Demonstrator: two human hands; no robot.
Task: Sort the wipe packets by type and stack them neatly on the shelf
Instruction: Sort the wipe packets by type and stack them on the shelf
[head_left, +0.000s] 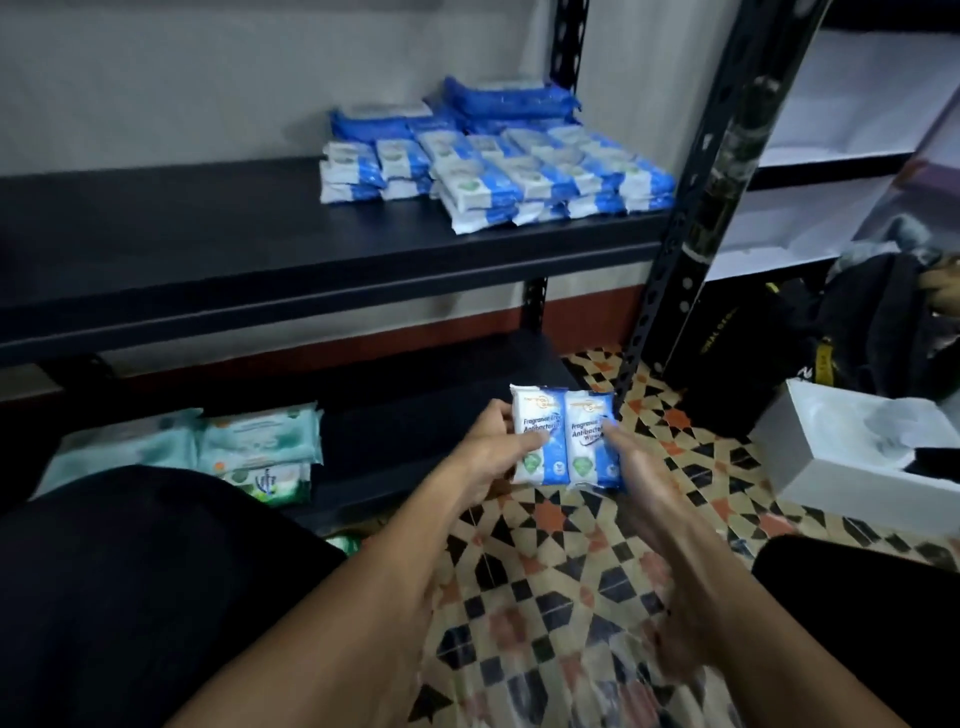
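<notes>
Nearest the camera, dark-clothed knees sit at seven and four o'clock. Both forearms reach forward between them over the tiled floor (545, 571). The person appears to be crouched or seated low before the rack.

At centre of view, the left hand (493, 441) and right hand (641, 467) hold a pair of packets (563, 441) between them, clear of the floor. The packets are blue and white, printed "Fragrance Free Antibacterial". They are upright and side by side, long edges touching, faces toward the camera.
- Left hand: the fingers curl behind the nine o'clock edge and the thumb presses on the front. This is a firm grip.
- Right hand: it is blurred, but the thumb lies on the front of the three o'clock packet and the palm closes on its outer edge. This is judged a grip also.

Labels up and edges flush suggest the pair is being checked for type and squared so both travel as one unit.

At nine o'clock from the hands, green packets (254, 447) lie on the lower shelf (405, 426). They are a different type, kept apart.

At twelve o'clock, blue-and-white stacks (524, 176) matching the held pair sit on the upper shelf (208, 223). They are in low rows, somewhat uneven at the front. Behind them, against the wall, are larger dark blue packs (498, 104). In my judgement the held pair belongs with the matching stacks.

At three o'clock is a white box (831, 467), and beyond it, at two o'clock, a black bag (857, 322). Neither concerns the task.
</notes>
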